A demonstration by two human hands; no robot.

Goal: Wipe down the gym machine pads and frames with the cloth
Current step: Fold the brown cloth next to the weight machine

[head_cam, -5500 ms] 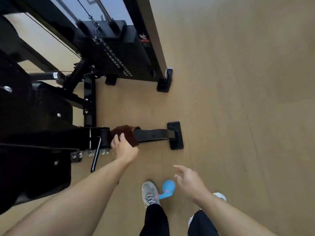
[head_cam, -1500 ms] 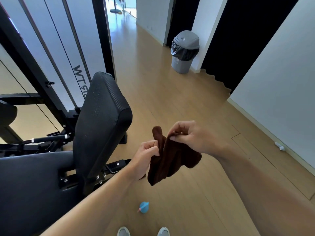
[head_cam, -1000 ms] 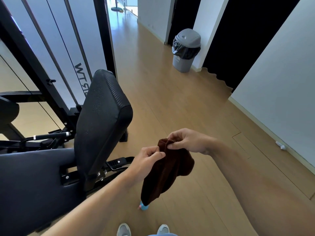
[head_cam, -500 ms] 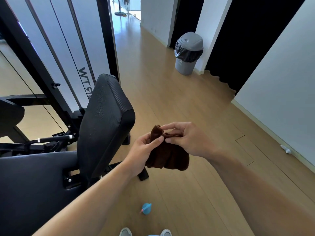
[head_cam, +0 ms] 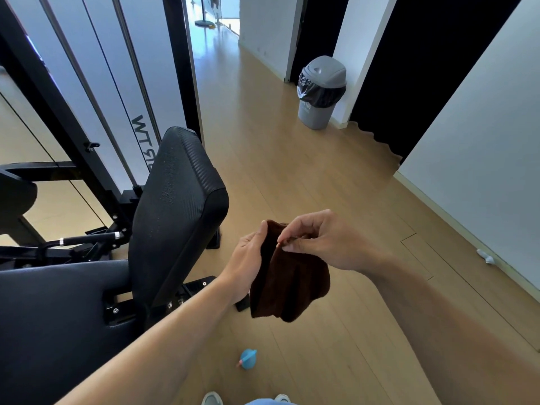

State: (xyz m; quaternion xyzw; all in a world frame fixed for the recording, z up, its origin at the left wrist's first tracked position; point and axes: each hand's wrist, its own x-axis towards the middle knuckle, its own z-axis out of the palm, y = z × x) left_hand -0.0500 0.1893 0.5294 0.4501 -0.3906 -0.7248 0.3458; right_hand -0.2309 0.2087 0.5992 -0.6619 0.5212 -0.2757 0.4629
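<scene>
Brown cloth (head_cam: pixel 287 283) hangs pinched between both hands (right hand (head_cam: pixel 321 244) above left hand (head_cam: pixel 248 264)).

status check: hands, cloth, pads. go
Left hand and right hand both grip dark brown terry cloth, held mid-air. Black textured upright back pad untouched, droplets visible. Nothing between cloth and pad.

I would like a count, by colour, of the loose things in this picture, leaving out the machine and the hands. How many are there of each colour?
Brown: 1, the cloth
Grey: 1, the bin
Blue: 1, the small object on the floor
White: 1, the small object by the wall
Total: 4
</scene>
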